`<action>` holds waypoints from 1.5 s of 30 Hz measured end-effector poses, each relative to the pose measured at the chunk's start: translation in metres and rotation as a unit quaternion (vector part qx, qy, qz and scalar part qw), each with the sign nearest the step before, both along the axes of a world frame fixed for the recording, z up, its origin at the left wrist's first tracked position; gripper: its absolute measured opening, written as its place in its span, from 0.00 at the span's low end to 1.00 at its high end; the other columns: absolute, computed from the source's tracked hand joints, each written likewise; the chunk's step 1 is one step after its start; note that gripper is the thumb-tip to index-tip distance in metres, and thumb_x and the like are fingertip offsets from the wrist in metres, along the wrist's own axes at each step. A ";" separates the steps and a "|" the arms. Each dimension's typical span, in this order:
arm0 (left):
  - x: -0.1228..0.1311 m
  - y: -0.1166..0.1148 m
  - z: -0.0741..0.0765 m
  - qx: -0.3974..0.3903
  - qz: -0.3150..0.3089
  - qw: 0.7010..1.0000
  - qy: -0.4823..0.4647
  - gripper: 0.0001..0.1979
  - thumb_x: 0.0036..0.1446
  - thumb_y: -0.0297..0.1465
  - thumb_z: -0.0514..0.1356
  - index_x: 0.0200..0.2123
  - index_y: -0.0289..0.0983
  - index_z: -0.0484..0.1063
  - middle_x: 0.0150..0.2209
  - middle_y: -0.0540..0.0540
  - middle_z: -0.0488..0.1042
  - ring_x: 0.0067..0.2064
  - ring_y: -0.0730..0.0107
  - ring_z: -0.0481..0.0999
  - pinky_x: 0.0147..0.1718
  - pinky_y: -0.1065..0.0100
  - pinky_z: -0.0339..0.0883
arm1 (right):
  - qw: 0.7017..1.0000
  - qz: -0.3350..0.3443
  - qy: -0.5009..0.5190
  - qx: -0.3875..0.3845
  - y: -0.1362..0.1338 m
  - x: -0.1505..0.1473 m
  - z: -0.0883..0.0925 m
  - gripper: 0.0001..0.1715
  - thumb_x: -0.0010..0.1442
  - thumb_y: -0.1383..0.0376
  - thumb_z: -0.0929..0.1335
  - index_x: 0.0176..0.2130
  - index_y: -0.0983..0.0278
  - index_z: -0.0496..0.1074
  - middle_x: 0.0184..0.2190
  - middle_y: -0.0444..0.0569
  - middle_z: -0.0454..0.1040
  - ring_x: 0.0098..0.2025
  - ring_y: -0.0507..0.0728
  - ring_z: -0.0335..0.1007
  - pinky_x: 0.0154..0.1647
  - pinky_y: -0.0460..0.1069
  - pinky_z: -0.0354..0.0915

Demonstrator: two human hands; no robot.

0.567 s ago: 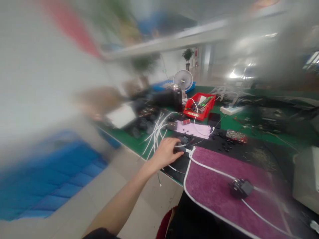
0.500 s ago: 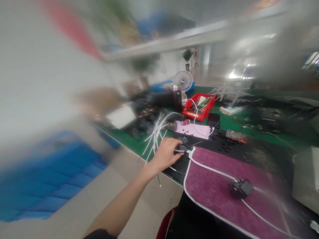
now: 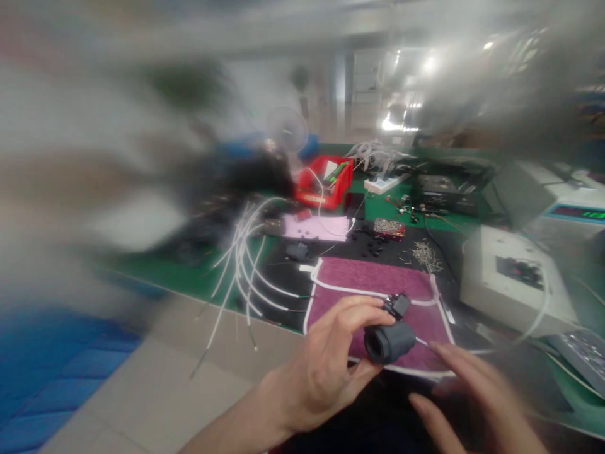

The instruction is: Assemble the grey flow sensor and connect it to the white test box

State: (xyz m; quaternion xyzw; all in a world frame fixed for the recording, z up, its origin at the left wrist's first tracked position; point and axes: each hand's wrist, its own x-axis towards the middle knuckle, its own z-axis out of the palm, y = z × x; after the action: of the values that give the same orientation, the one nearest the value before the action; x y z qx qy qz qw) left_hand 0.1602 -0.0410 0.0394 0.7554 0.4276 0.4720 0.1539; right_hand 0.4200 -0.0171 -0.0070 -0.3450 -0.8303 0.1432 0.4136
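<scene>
My left hand [image 3: 331,353] is closed round a dark grey plastic cylinder [image 3: 390,342] with a hollow end, held above the purple cloth [image 3: 363,273]. Just beyond its fingertips a small black part [image 3: 397,306] shows; whether they touch it I cannot tell. My right hand [image 3: 477,391], smeared by motion, is to the right of the cylinder with thumb and forefinger apart. A short pale strip, perhaps cable, shows between the cylinder and the right fingertips. Another dark grey part [image 3: 297,252] lies past the cloth's far left corner.
Several white cables [image 3: 246,258] hang over the table's left edge. Behind the cloth are a red bin [image 3: 324,198], a lilac sheet [image 3: 321,228], a pile of metal pins [image 3: 425,255] and a power strip [image 3: 385,184]. A pale machine [image 3: 513,277] stands at the right.
My left hand has come from the cloth's far left corner to above its near side, now holding the grey cylinder. My right hand has entered from the right. The view has turned right.
</scene>
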 end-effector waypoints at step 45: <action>0.025 0.081 -0.027 -0.250 -0.061 0.963 -0.081 0.28 0.68 0.45 0.63 0.66 0.42 0.63 0.59 0.38 0.74 0.58 0.52 0.76 0.58 0.51 0.71 | 0.462 0.206 0.588 -0.631 -0.034 0.012 0.013 0.29 0.71 0.43 0.71 0.40 0.68 0.78 0.25 0.46 0.66 0.22 0.49 0.56 0.23 0.40 0.58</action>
State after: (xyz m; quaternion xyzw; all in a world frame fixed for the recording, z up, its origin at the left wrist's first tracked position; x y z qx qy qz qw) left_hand 0.1856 0.0399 0.0124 0.6770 0.4711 0.3989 0.4008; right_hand 0.4319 -0.0514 0.0063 -0.1647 -0.1213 0.8783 0.4321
